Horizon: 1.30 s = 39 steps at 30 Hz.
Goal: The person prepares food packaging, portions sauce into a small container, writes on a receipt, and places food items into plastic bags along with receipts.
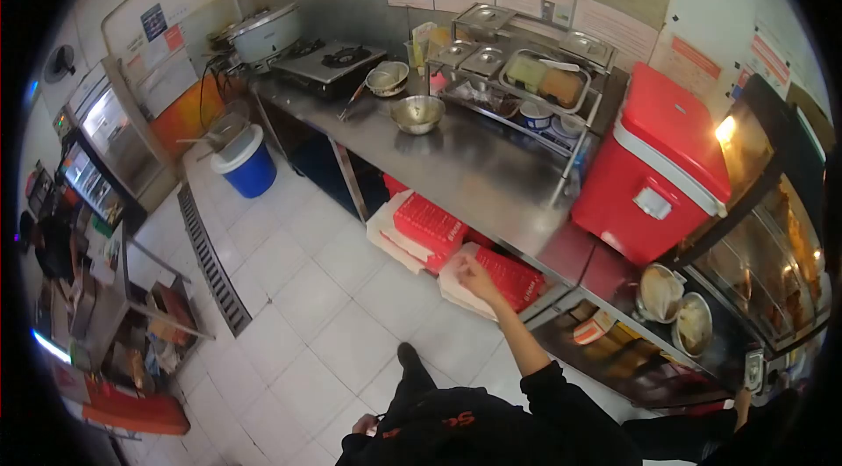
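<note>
My right hand (pixel 476 279) reaches down to the low shelf under the steel counter, fingers apart and right at the edge of a pale stack of flat cardboard (pixel 456 289). Beside it lies a red printed box stack (pixel 510 280). Another pile of red printed boxes (pixel 430 227) sits just to the left, on more pale cardboard. Low in front of my body, my left hand (pixel 364 425) is closed with its fingers curled; I cannot tell what small pale thing is in it.
On the counter (pixel 474 168) stand a metal bowl (pixel 417 115), a gas stove (pixel 329 60), a rack of containers (pixel 544 80) and a red cooler (pixel 653 163). A blue bucket (pixel 246 169) stands on the floor. Another person's hand (pixel 743 405) shows at lower right.
</note>
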### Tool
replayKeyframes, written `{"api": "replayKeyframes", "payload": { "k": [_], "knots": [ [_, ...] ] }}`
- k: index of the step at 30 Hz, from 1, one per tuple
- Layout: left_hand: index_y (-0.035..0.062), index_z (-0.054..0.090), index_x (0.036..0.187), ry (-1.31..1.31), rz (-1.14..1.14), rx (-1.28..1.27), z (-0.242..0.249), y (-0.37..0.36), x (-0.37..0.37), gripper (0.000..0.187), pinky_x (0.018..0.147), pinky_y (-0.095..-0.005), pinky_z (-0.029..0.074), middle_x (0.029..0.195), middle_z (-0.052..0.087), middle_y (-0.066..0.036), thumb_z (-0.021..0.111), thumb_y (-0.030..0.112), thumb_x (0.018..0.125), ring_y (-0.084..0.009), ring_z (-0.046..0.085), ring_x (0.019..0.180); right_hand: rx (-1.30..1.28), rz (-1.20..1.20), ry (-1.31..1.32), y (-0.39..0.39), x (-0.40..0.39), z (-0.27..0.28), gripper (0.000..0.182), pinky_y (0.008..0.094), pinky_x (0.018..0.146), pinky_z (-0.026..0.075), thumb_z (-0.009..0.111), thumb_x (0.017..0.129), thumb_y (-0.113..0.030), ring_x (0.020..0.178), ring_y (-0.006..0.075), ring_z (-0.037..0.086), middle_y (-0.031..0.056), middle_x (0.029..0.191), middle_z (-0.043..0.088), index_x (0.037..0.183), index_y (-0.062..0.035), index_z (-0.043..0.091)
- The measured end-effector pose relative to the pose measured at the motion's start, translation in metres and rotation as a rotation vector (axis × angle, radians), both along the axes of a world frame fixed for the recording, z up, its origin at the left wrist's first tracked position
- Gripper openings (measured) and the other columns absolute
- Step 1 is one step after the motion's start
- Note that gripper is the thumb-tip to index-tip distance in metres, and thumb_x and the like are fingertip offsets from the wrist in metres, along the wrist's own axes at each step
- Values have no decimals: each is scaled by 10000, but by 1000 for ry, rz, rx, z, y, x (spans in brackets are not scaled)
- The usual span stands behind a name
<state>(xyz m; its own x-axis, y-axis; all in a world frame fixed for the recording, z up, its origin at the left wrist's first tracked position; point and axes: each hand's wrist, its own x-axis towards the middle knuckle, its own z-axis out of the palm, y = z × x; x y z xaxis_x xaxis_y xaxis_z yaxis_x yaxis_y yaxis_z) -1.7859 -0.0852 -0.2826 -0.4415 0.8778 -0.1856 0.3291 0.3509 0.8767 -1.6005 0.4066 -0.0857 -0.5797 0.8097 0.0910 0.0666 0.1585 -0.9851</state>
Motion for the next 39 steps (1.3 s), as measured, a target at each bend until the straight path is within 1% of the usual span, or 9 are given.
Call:
{"api": "replayKeyframes", "payload": {
  "k": [2,4,5,6,14,20,27,30,39],
  "knots": [
    [41,579,811,-1009,-181,426,10,76,-51,219,654,-323,450,694,565,-28,602,233,709,-193,558,659,-20,-32,61,34,-25,28,289,251,652,408,534,764,-63,725,118,508,21,877,511,1051,-77,496],
    [112,643,863,552,-818,-303,-33,195,-128,222,699,-362,480,836,628,-110,573,196,670,-270,600,781,-19,-53,129,77,-48,51,260,243,644,396,529,776,-70,716,95,491,1,890,502,1035,-76,506],
    [119,635,901,112,-158,-517,-37,218,-148,222,700,-358,481,793,629,-113,570,198,703,-250,606,760,-70,-90,97,93,-54,57,233,241,653,391,528,787,-92,732,87,486,-5,879,508,1019,-78,521],
    [123,620,949,361,-525,-284,-36,241,-185,250,706,-356,479,813,622,-129,577,228,726,-243,608,749,-121,-130,60,112,-60,63,209,239,662,386,528,798,-114,749,80,480,-11,868,514,1004,-80,537],
    [113,594,981,268,-501,-363,-38,424,-265,320,816,-388,439,1004,583,-142,606,290,714,-316,545,943,83,-334,-95,283,-91,48,252,232,667,379,509,826,-230,752,81,474,-20,904,554,1030,-94,565],
    [123,623,945,281,-806,-515,-56,473,-306,381,799,-372,453,1008,593,-108,625,386,668,-296,557,938,517,-246,-526,445,-156,54,373,396,947,308,509,807,-238,1146,330,372,158,1235,416,1152,-99,476],
    [152,635,927,353,-904,-360,-47,514,-361,273,778,-351,466,974,608,-77,598,324,719,-243,586,883,598,-486,-811,563,-213,42,345,430,897,357,490,807,-272,1042,358,456,203,1116,493,1102,-97,526],
    [140,629,927,-45,-474,-561,-26,539,-369,238,729,-340,482,908,623,-82,576,284,745,-229,604,812,697,-597,-816,605,-217,11,344,427,856,380,473,817,-282,976,349,496,176,1069,531,1108,-103,517],
    [114,663,761,306,-817,-373,-41,613,-428,181,755,-319,470,1018,584,-51,547,253,762,-213,575,859,758,-673,-1155,617,-217,-1,347,412,835,416,505,779,-248,965,337,511,165,1042,547,1078,-74,538]
  ]
}}
